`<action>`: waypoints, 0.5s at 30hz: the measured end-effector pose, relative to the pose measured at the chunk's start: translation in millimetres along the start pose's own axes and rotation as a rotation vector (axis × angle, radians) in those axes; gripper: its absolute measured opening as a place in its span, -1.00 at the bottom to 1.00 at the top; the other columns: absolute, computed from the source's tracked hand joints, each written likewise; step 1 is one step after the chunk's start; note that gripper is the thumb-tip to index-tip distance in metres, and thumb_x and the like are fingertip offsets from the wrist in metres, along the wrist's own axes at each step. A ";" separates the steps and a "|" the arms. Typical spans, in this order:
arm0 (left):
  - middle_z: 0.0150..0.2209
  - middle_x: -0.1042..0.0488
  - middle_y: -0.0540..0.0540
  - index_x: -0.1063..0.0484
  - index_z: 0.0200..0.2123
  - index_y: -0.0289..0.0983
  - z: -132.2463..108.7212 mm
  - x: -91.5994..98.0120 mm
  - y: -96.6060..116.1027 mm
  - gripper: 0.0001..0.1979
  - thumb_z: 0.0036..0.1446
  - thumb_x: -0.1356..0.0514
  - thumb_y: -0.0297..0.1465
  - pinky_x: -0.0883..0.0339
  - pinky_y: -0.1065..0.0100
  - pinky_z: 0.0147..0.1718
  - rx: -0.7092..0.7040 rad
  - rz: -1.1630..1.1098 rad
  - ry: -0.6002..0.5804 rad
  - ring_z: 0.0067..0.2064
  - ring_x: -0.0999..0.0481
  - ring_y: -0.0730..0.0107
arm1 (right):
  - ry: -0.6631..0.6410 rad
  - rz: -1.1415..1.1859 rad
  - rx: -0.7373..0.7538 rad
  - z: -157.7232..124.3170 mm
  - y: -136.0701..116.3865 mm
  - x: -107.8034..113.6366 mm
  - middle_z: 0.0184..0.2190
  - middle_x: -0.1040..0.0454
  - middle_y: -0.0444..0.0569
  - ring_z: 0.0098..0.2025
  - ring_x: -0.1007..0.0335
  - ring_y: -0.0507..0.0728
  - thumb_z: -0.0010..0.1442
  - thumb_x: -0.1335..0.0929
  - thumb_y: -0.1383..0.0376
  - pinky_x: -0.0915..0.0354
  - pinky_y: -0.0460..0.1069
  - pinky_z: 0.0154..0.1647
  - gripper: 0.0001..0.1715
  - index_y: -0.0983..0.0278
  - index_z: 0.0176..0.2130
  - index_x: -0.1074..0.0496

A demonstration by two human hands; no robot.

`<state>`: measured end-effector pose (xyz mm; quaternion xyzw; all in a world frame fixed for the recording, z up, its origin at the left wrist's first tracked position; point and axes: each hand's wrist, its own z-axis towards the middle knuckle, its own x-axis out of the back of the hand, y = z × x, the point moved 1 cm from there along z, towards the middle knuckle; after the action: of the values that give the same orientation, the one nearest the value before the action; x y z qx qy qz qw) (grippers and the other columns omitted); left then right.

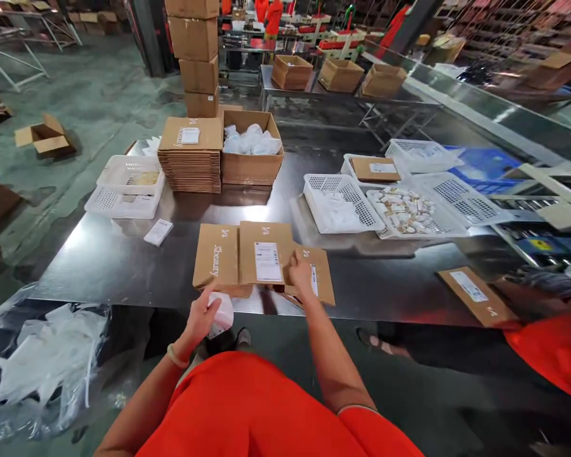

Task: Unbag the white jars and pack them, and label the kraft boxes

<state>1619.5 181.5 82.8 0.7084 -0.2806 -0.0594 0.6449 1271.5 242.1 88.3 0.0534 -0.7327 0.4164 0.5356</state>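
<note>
My left hand (202,317) is closed on a crumpled piece of white paper (223,312) at the table's front edge, and its fingertips are near the left stack of flat cardboard mailers (214,257). In the middle lies a cardboard mailer (250,254) with a white printed label (268,261) stuck on it. My right hand (301,271) has its fingers curled at the right edge of that mailer. Under this hand, another labelled cardboard mailer (324,273) lies at a slant, partly covered by my fingers.
A label stack (158,232) lies left on the steel table (171,279). Behind are stacked mailers (190,168) and a carton of plastic bags (252,166). White baskets (342,219) stand at right. A co-worker's gloved hand (552,282) is near a mailer (476,295).
</note>
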 end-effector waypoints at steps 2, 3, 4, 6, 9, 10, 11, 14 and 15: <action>-0.06 -0.73 -0.22 -0.71 -0.07 -0.28 -11.6 4.1 -5.0 -0.57 0.15 -0.35 -0.09 -0.53 0.16 0.06 0.017 -0.113 -0.024 -0.01 -0.67 0.05 | 0.064 0.000 -0.147 4.3 38.3 34.4 -0.07 -0.64 0.29 0.04 -0.55 0.36 0.39 -0.20 0.26 -0.40 0.12 0.03 -0.38 0.39 0.30 -0.49; -0.09 -0.73 -0.23 -0.70 -0.12 -0.30 -17.9 5.9 -6.1 -0.58 0.10 -0.38 -0.09 -0.54 0.16 0.01 0.040 -0.167 -0.044 -0.05 -0.68 0.06 | 0.103 -0.052 -0.221 3.4 49.6 47.2 0.01 -0.61 0.37 0.11 -0.52 0.42 0.37 -0.24 0.22 -0.38 0.19 0.09 -0.34 0.40 0.34 -0.45; -0.11 -0.72 -0.23 -0.70 -0.10 -0.31 -24.2 7.0 -5.6 -0.57 0.05 -0.42 -0.12 -0.56 0.17 -0.04 0.065 -0.222 -0.069 -0.10 -0.68 0.09 | 0.158 -0.098 -0.242 -0.5 53.0 54.8 0.10 -0.55 0.43 0.20 -0.45 0.47 0.35 -0.29 0.18 -0.35 0.26 0.15 -0.30 0.40 0.37 -0.42; -0.08 -0.71 -0.22 -0.65 0.05 -0.30 -35.8 7.0 0.3 -0.45 -0.03 -0.48 -0.22 -0.56 0.21 -0.10 0.102 -0.332 -0.113 -0.15 -0.67 0.16 | 0.181 -0.084 -0.099 -18.9 36.7 49.5 0.21 -0.47 0.42 0.30 -0.34 0.53 0.26 -0.41 0.08 -0.29 0.34 0.21 -0.26 0.33 0.33 -0.47; -0.02 -0.69 -0.22 -0.60 0.17 -0.28 -44.8 8.0 15.3 -0.33 -0.06 -0.51 -0.29 -0.55 0.26 -0.10 0.111 -0.467 -0.055 -0.13 -0.66 0.21 | -0.276 0.298 0.429 -73.0 -23.9 -3.5 0.04 -0.59 0.19 0.15 -0.44 0.42 0.07 -0.57 -0.04 -0.38 0.22 0.12 -0.43 0.21 -0.02 -0.65; -0.02 -0.68 -0.21 -0.60 0.16 -0.27 -44.5 10.8 19.1 -0.33 -0.07 -0.51 -0.30 -0.54 0.28 -0.11 0.109 -0.503 0.011 -0.12 -0.65 0.21 | -0.541 0.443 0.564 -94.9 -44.4 -26.2 -0.02 -0.62 0.11 0.07 -0.48 0.36 0.03 -0.59 -0.07 -0.41 0.17 0.05 -0.46 0.18 -0.09 -0.66; -0.01 -0.68 -0.20 -0.59 0.17 -0.27 -42.7 15.3 21.1 -0.32 -0.08 -0.53 -0.30 -0.53 0.31 -0.12 0.106 -0.545 0.097 -0.11 -0.65 0.22 | -0.774 0.552 0.623 -115.5 -61.5 -47.7 -0.12 -0.63 0.04 -0.03 -0.51 0.30 0.02 -0.59 -0.08 -0.42 0.11 -0.03 -0.49 0.19 -0.17 -0.66; -0.10 -0.67 -0.11 -0.53 0.20 -0.25 -34.1 35.3 14.1 -0.21 -0.16 -0.58 -0.31 -0.49 0.41 -0.21 0.165 -0.694 0.432 -0.20 -0.61 0.35 | -1.029 0.702 0.467 -155.3 -89.1 -92.5 -0.49 -0.47 -0.14 -0.39 -0.37 0.11 0.12 -0.52 -0.08 -0.30 -0.02 -0.32 -0.55 0.23 -0.42 -0.55; -0.18 -0.65 -0.06 -0.50 0.21 -0.25 -32.6 41.2 8.3 -0.19 -0.16 -0.59 -0.31 -0.45 0.44 -0.28 0.229 -0.738 0.545 -0.28 -0.58 0.41 | -1.013 0.731 0.395 -160.5 -92.9 -99.7 -0.54 -0.41 -0.17 -0.44 -0.31 0.08 0.12 -0.51 -0.06 -0.25 -0.04 -0.36 -0.57 0.23 -0.43 -0.51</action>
<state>1665.8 190.6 107.3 0.8171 0.1648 -0.0655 0.5486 1481.0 252.5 69.7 0.0879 -0.7751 0.6216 -0.0716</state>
